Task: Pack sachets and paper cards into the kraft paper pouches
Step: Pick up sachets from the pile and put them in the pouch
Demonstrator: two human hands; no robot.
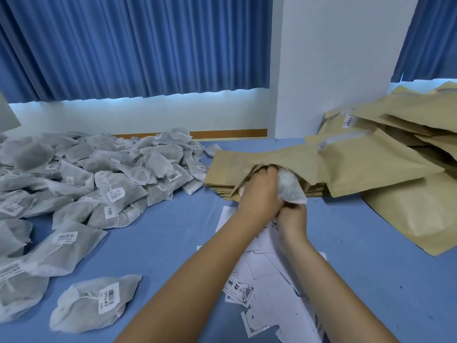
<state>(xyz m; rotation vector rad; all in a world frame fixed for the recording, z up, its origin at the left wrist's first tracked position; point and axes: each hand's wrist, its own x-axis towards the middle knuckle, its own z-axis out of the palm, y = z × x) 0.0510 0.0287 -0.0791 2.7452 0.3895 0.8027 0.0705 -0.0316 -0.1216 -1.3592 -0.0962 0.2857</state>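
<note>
Kraft pouch [272, 157] mouth edge in left hand [259, 191]; right hand [293, 219] grips sachet [290, 185] there.

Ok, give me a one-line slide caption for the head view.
Packing step: the left hand holds a paper pouch open while the right hand pushes a sachet in.

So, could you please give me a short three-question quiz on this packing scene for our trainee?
1. True or false: the loose sachet pile lies to the person's left.
2. The held sachet at the kraft pouch mouth is: A fully inside, B partly inside, C on the floor.
3. Fill in: the paper cards lie on a ___ table cover.
Key: 1 true; 2 B; 3 blue.
</note>
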